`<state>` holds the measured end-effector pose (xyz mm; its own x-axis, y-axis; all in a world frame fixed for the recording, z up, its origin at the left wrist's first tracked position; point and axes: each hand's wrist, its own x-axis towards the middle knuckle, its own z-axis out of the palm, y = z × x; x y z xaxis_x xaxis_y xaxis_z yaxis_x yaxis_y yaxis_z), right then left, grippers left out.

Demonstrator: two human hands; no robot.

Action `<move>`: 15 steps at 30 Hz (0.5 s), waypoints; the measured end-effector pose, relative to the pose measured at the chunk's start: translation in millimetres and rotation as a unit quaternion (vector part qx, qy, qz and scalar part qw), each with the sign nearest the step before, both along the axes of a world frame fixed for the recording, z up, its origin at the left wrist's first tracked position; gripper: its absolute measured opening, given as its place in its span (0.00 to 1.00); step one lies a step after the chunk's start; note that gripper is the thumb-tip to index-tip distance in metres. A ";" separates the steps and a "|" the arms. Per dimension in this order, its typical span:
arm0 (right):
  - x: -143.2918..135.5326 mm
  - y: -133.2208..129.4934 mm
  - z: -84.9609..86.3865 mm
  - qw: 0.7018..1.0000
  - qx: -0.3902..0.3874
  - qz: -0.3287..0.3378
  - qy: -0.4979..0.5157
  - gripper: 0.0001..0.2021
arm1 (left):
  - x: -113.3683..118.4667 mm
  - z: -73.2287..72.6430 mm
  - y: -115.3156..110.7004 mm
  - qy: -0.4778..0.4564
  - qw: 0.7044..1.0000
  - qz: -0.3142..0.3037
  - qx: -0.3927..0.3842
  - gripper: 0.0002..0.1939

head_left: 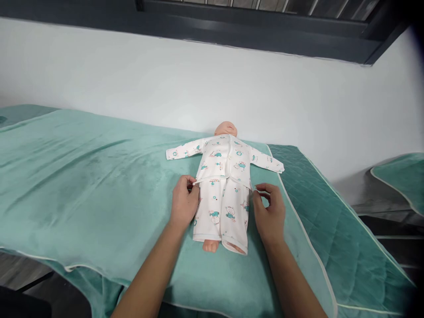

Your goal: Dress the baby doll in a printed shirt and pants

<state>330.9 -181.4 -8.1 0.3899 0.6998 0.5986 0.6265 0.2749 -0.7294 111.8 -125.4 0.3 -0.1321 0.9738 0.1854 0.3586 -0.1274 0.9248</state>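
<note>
1. A green blanket [82, 185] covered the bed below a white wall [198, 84].
2. A baby doll [223, 176] in a printed white top and trousers lay face up on the blanket, near the wall.
3. The left hand [183, 203] pinched the top's hem at the doll's waist.
4. The right hand [270, 212] pinched the hem on the other side, fingers curled.

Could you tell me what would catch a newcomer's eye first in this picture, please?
A baby doll in white printed pyjamas lies face up, arms spread, on a teal blanket near the white wall. The left hand pinches the shirt hem at the doll's waist, while the right hand rests at the other side of the waist. A dark window frame runs along the top.
</note>
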 end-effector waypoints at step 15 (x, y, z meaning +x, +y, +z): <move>-34.6 25.9 39.6 0.936 -0.050 0.072 -0.341 0.10 | 0.5 -3.9 -2.0 0.074 0.995 0.040 0.045 0.02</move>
